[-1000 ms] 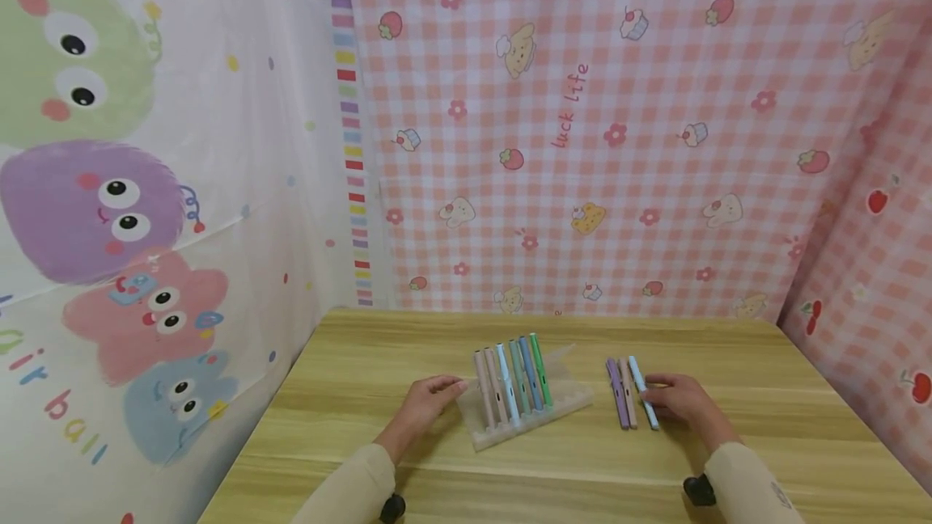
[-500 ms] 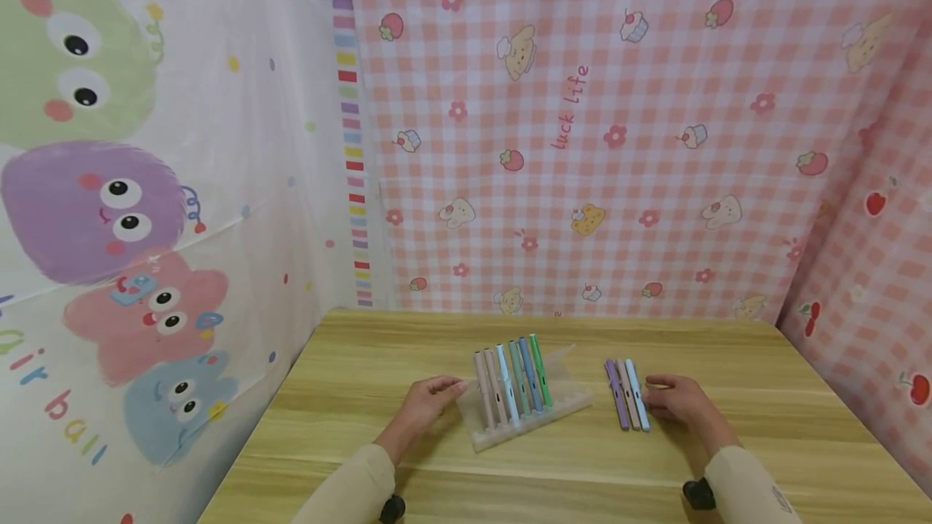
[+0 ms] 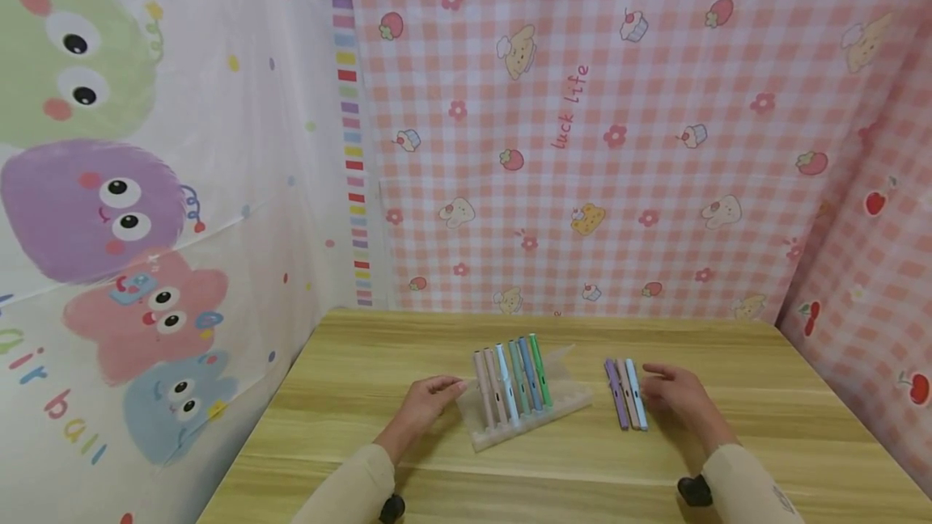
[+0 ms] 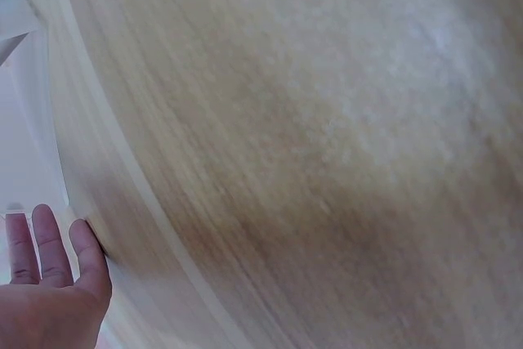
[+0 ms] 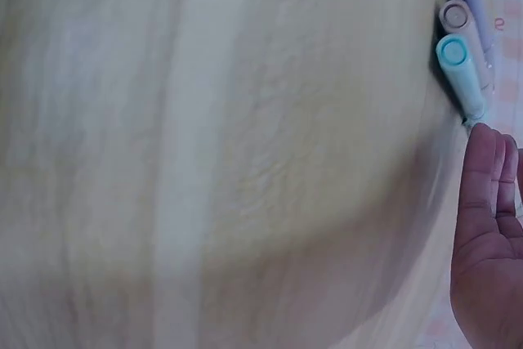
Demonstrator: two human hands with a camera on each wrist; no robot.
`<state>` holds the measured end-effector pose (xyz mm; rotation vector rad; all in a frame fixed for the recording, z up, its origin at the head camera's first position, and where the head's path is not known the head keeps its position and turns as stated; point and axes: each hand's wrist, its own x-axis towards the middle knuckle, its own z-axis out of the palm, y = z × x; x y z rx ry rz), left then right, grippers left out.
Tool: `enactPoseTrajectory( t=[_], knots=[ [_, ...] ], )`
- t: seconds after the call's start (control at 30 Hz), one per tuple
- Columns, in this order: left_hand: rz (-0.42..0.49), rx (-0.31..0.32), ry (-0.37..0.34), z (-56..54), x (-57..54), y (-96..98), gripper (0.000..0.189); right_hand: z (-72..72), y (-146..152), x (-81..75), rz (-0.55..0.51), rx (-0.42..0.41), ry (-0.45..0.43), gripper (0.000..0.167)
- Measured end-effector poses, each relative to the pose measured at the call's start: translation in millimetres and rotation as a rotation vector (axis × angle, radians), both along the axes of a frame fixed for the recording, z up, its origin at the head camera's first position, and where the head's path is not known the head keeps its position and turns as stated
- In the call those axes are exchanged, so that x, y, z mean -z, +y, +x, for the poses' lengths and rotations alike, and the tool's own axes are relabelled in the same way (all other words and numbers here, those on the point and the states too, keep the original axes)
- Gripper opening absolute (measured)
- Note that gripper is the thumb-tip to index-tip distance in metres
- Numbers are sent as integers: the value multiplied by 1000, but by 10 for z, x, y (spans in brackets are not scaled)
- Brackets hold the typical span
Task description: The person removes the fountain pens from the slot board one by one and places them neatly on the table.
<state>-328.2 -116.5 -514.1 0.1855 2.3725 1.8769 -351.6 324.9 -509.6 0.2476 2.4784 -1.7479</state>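
Step, we judge: aligning loose pens (image 3: 629,395) between rack (image 3: 535,422) and right edge of bench (image 3: 764,378) | left hand (image 3: 425,403): fingers spread at rack | right hand (image 3: 680,399): fingers parted beside pens | next: pinching one

Right hand (image 5: 490,243) cropped in wrist view, touch on pen (image 5: 462,79) unclear

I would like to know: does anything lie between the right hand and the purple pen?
Yes, two pens: the loose light blue pen next to the right hand, then the loose pinkish-brown pen, directly beside the purple pen.
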Motion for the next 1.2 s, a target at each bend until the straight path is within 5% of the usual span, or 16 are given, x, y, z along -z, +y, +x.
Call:
enactPoseTrajectory(
  t=[0.4,1.2],
  knots=[
    [6,-1,8,-1,-4,-5,42,-4,-307,-130,-60,-52,93,51],
    [-12,10,10,8,-18,-10,45,-58,-991,-176,-155,-186,114,44]
  ],
)
